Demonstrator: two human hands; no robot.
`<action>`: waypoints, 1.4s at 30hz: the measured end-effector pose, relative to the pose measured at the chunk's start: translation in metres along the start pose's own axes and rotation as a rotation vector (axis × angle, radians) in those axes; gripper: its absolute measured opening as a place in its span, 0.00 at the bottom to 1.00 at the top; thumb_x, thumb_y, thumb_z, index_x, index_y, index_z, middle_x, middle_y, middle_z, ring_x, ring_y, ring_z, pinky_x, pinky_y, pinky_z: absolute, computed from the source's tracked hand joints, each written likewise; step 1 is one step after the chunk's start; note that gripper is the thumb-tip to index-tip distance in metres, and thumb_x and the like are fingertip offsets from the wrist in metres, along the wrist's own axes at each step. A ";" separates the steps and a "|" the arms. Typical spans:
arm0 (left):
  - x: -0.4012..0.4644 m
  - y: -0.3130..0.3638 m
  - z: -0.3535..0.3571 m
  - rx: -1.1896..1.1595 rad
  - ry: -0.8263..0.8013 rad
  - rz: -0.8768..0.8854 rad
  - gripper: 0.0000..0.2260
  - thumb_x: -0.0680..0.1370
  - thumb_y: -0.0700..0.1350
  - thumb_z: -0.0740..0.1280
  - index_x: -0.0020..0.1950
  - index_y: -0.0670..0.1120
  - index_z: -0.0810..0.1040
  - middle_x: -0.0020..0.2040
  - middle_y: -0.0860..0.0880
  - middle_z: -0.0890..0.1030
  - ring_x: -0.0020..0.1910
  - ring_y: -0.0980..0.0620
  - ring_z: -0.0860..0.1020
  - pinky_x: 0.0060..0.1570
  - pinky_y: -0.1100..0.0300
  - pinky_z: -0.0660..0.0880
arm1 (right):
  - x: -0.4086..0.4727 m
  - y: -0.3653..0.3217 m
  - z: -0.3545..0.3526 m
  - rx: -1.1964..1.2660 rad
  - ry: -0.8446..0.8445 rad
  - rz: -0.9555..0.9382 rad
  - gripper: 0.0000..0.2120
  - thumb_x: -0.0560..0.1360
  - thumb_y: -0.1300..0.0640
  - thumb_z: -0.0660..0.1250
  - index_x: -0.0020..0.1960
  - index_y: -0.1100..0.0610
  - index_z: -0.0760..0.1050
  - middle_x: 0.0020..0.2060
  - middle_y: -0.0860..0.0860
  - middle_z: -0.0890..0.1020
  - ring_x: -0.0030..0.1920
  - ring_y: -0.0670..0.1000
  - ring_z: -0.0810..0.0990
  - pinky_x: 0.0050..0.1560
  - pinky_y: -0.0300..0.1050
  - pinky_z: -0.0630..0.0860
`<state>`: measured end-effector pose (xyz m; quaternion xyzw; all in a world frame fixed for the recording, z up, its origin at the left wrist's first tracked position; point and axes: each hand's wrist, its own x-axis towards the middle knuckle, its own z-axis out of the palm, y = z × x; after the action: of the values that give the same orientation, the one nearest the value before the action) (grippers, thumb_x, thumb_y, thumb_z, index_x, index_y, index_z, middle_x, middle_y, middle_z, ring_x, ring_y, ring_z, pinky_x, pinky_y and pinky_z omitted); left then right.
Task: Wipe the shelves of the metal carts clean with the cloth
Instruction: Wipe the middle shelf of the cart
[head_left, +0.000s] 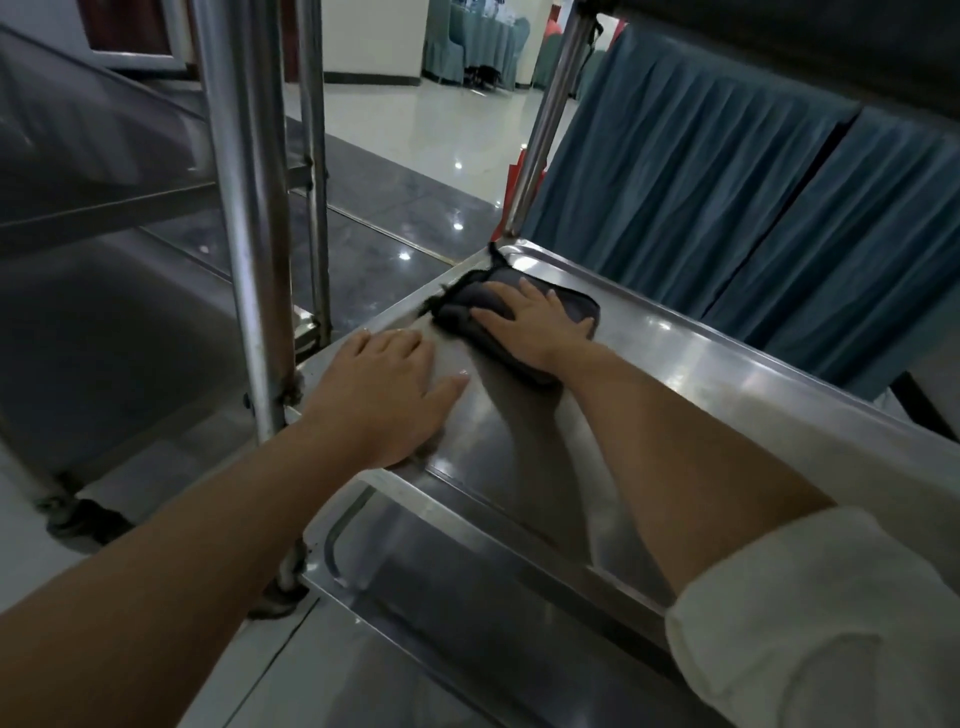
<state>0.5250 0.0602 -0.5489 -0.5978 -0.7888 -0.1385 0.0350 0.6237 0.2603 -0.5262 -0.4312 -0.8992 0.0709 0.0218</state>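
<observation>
A stainless-steel cart shelf (701, 374) runs from the lower middle up to the far left corner. A folded dark grey cloth (574, 306) lies near that far corner. My right hand (535, 322) presses flat on the cloth with straight, spread fingers. My left hand (387, 389) rests flat on the shelf's left edge, fingers straight, beside an upright cart post (249, 234). A lower shelf (467, 639) of the same cart shows beneath my forearms.
A second metal cart (104, 218) stands close on the left, its shelves in shadow. Teal pleated table skirting (727, 182) hangs just behind the shelf on the right. Another cart post (550, 119) rises at the far corner. Glossy tiled floor lies beyond.
</observation>
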 end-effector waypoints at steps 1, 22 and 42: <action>0.000 0.000 0.000 -0.016 0.004 0.002 0.36 0.75 0.66 0.39 0.74 0.47 0.63 0.75 0.46 0.64 0.75 0.50 0.59 0.73 0.50 0.51 | 0.002 0.011 -0.002 0.014 0.011 0.042 0.31 0.73 0.27 0.48 0.73 0.33 0.52 0.78 0.46 0.50 0.77 0.59 0.46 0.64 0.78 0.41; -0.001 0.011 -0.006 0.026 -0.063 0.121 0.37 0.73 0.71 0.41 0.76 0.52 0.60 0.76 0.51 0.61 0.76 0.50 0.56 0.73 0.51 0.48 | -0.082 0.012 0.002 -0.034 -0.003 -0.024 0.28 0.74 0.29 0.48 0.72 0.30 0.48 0.78 0.44 0.47 0.77 0.56 0.44 0.68 0.73 0.41; -0.001 0.180 0.013 0.137 -0.185 0.261 0.22 0.80 0.57 0.51 0.63 0.43 0.70 0.63 0.41 0.72 0.62 0.41 0.69 0.62 0.48 0.67 | -0.267 0.153 -0.004 0.070 0.057 0.289 0.24 0.76 0.32 0.46 0.71 0.28 0.46 0.78 0.42 0.45 0.77 0.53 0.40 0.68 0.71 0.37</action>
<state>0.6982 0.1075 -0.5297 -0.7016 -0.7118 -0.0231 0.0208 0.9096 0.1477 -0.5392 -0.5571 -0.8237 0.0922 0.0517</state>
